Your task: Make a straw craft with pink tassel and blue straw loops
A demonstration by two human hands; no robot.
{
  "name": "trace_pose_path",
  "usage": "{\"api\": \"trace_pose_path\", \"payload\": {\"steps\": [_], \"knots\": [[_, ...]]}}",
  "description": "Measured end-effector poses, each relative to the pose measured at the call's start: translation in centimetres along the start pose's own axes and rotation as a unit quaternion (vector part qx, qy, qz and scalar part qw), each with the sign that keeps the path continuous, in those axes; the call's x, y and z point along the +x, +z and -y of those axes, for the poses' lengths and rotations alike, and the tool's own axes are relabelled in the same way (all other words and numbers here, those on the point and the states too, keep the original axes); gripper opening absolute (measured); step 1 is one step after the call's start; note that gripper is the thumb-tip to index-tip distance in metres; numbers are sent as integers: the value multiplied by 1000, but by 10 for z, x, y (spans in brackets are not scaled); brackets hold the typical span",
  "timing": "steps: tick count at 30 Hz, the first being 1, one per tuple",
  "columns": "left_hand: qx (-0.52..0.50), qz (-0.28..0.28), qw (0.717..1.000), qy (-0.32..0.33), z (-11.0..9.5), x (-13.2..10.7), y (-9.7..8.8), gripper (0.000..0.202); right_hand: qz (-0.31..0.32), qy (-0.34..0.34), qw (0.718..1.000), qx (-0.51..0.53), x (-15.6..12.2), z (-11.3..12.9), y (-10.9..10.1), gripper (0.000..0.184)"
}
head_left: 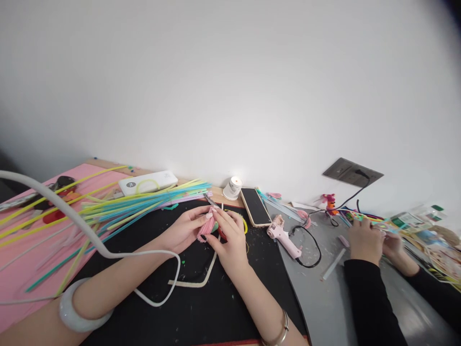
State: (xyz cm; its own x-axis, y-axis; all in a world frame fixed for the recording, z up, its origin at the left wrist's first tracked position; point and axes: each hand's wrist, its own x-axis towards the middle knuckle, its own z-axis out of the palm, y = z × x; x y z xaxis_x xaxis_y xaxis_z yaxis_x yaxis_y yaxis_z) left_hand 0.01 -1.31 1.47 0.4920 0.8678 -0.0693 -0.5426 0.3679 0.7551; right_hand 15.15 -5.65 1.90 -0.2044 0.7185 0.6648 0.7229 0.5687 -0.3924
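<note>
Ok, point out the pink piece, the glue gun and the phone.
Pink piece (205,230): head view, on its ridged side between the hands.
Glue gun (285,240): head view, on the middle of its pink body.
Phone (256,207): head view, on its dark screen.

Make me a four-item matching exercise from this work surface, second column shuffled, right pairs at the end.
Things:
1. Pink bundle
2. Phone
3. Glue gun
4. Power bank

Places or states:
A. Lying face up, dark
B. White, next to the coloured sticks
C. Held between left hand and right hand
D. Attached to a black cord

Pairs: 1-C, 2-A, 3-D, 4-B
</note>
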Motion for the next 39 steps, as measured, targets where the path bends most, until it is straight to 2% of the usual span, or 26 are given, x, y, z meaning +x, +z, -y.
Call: {"api": "trace_pose_path", "payload": {"steps": [12,19,27,32,36,39], "knots": [[-25,-54,997,53,-6,8,-13,26,-28,-51,998,-11,17,-7,25,51],[-27,-82,996,29,-3,7,-12,23,-35,-58,997,-24,16,-8,25,54],[-14,-99,994,37,0,8,-11,26,-36,-46,998,-13,10,-11,28,48],[-1,-96,995,38,-1,7,-9,27,-32,-49,998,13,7,-11,22,51],[26,-90,995,18,-3,5,-5,30,-44,-25,997,65,8,-12,14,47],[67,-72,995,16,-4,4,-1,30,-40,36,993,109,9,-16,10,45]]}}
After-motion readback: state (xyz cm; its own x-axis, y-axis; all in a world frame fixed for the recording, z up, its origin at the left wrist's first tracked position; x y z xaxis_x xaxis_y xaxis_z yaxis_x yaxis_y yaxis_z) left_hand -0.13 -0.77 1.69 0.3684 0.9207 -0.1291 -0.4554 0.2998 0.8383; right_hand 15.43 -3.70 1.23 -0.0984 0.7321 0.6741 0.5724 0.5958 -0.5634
